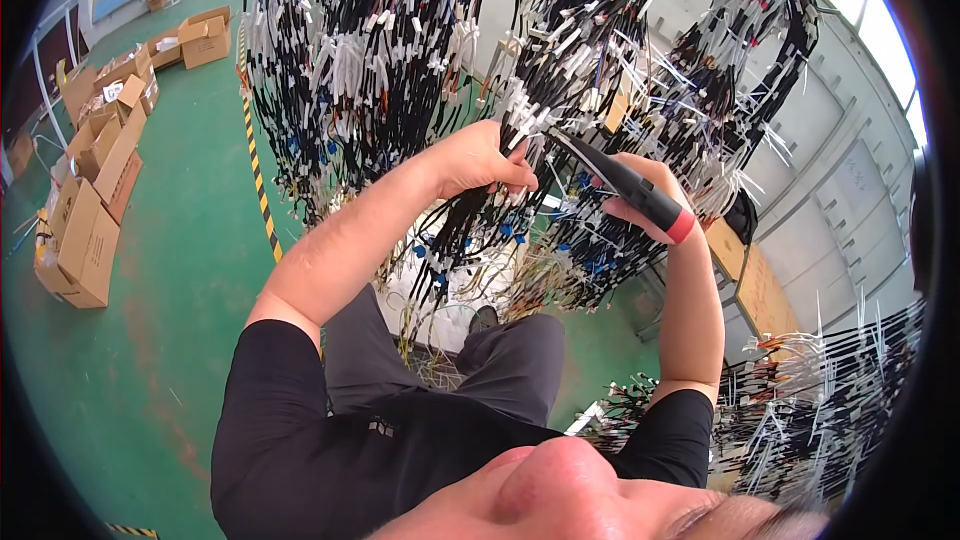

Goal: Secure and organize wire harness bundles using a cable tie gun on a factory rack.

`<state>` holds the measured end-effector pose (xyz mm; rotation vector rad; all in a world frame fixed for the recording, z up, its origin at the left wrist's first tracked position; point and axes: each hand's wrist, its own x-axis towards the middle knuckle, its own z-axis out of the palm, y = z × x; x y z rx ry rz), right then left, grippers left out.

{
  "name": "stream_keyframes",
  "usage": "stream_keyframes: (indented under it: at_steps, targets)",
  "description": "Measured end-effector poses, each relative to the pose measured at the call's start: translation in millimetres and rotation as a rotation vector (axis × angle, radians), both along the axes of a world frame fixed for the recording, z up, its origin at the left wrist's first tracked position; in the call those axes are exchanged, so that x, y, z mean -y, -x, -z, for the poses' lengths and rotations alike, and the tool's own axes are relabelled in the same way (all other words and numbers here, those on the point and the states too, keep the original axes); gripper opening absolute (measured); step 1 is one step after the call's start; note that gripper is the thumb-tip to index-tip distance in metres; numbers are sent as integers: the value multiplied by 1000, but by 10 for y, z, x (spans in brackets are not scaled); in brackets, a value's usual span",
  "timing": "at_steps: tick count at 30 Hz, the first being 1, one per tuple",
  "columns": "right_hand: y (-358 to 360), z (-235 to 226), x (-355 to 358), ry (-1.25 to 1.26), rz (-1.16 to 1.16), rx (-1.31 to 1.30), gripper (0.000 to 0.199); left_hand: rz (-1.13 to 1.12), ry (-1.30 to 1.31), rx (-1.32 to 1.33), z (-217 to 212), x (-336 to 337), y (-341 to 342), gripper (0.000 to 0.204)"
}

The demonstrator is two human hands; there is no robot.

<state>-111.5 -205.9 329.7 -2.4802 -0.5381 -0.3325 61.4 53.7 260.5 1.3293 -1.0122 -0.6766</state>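
Harness bundle (468,225) of black wires hangs before the person, the left hand (480,162) closed on its strands and the right hand (662,178) clamped around a black tapered hand tool (638,192), apparently a cable-tie gun, its tip near white connectors (525,110). The step appears to be working the tip at the bundle; the next move calls for steady strands and clear fingertips. Green floor (190,360) bears yellow-and-black tape (257,160) and cardboard boxes (85,250), left, with grey wall panels (850,200) opposite.
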Motion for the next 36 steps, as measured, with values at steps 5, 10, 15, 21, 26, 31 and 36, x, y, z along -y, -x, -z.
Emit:
stream_keyframes:
  at_steps: [5, 10, 15, 21, 26, 31, 36]
  targets:
    - [53, 184, -57, 20, 171, 22, 20, -1, -9, 31, -25, -15, -4, 40]
    - [25, 356, -137, 193, 177, 285, 28, 17, 36, -15, 44, 7, -27, 39]
    - [-17, 306, -136, 89, 59, 165, 46, -6, 29, 61, 28, 20, -43, 39]
    - [59, 409, -171, 327, 214, 473, 17, 55, 59, -47, 54, -16, -70, 34]
    - [2, 519, -237, 368, 180, 491, 40, -8, 85, -39, 88, 4, -46, 17]
    - [-16, 501, -111, 11, 94, 236, 34, 39, 16, 15, 81, 11, -64, 17]
    - [1, 671, -9, 282, 235, 583, 24, 66, 57, -69, 94, 25, -91, 17]
